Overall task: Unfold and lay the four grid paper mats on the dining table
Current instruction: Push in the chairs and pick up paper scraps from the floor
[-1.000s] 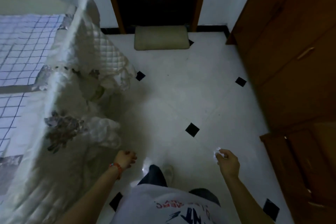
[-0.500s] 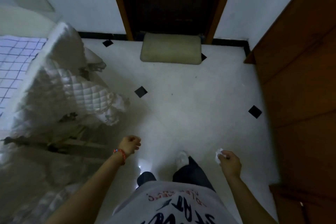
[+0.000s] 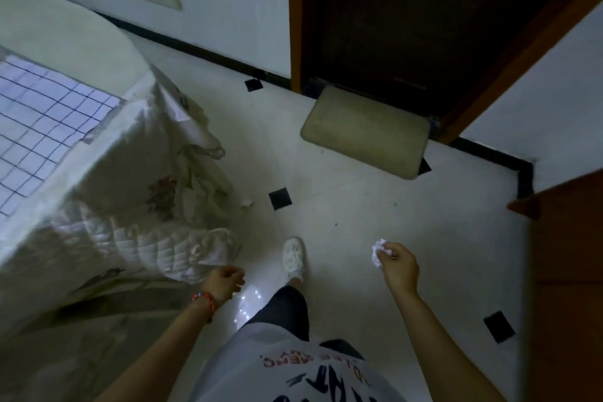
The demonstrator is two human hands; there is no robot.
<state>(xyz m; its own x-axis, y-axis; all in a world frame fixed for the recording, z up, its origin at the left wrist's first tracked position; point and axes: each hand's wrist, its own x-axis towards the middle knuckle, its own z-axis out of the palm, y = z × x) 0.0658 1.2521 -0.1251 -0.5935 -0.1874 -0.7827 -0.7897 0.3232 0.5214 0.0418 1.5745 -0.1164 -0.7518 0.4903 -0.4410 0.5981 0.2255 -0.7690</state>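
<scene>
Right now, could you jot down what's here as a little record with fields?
place: white tiled floor beside a covered table
on the table: grid paper mat, lying flat
left hand: fingers curled, holding nothing visible
right hand: pinches a crumpled white paper scrap
ahead: beige doormat at a dark doorway
person: mid-step, white shoe forward

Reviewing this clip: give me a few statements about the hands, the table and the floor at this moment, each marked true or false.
1. The right hand pinches a crumpled white paper scrap. True.
2. The left hand holds a folded grid mat. False: its fingers are curled and it holds nothing visible.
3. A grid paper mat lies flat on the covered dining table. True.
4. The beige doormat lies under the table. False: it lies on the floor at the dark doorway.
</scene>
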